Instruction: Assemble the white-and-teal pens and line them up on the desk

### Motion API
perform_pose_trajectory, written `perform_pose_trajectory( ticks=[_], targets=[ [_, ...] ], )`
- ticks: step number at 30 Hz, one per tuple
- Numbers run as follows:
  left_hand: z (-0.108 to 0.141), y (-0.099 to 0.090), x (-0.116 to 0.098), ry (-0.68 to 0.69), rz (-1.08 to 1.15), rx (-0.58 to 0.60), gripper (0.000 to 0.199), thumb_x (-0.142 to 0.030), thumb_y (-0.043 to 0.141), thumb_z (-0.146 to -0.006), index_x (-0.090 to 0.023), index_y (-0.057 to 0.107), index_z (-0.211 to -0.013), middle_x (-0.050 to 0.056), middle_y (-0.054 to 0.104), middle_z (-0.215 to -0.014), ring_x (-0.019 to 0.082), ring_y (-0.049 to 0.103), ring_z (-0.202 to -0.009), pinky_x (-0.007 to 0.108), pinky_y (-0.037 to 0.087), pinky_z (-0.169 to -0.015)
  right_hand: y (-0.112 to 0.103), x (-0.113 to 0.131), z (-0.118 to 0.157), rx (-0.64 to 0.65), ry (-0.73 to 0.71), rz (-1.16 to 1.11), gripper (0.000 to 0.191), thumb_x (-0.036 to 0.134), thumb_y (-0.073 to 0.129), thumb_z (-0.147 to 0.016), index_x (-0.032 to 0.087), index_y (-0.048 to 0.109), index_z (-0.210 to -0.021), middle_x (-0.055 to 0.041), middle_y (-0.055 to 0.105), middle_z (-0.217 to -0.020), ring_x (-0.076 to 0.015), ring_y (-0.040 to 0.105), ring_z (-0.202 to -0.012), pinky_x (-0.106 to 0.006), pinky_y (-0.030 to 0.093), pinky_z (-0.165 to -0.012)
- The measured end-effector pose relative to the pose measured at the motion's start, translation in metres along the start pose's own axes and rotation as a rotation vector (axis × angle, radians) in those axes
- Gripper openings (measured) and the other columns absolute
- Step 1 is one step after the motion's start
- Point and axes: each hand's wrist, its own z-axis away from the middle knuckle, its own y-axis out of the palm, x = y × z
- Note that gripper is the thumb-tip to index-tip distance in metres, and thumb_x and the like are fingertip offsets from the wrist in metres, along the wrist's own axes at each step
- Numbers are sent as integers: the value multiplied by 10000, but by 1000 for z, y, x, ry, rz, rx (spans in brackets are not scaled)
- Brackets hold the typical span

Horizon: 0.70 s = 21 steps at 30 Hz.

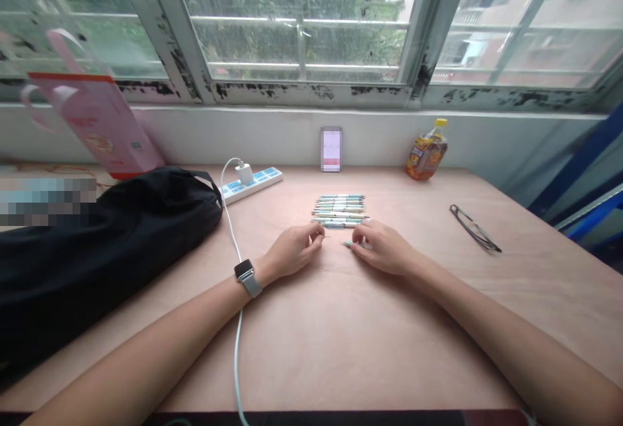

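Observation:
My left hand (294,248), with a watch (248,277) on its wrist, is closed in a pinch. A tiny thin piece (327,237) sticks out from its fingertips, too small to make out. Across a narrow gap, my right hand (384,248) is closed around a pen (346,243); its pointed, pale green end faces left and the fingers cover much of the rest. Just beyond both hands lies a stack of several pens (339,208), side by side, in white, cream and blue-green.
A phone (331,149) leans on the wall behind the pens. Left are a power strip (265,177), a white cable (232,225), a black bag (146,231) and a pink paper bag (107,127). A drink bottle (427,153) and glasses (474,228) are on the right.

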Motion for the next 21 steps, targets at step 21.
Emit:
perform_pose_trajectory(
  ticks=[21],
  targets=[
    [3, 2, -7, 68, 123, 127, 194, -269, 438, -973, -187, 613, -981, 24, 654, -843, 147, 576, -753, 260, 450, -721, 15, 26, 0, -150, -31, -252, 103, 248, 612, -921, 191, 660, -849, -29, 702, -821, -142, 613, -729, -276, 442, -724]
  ],
)
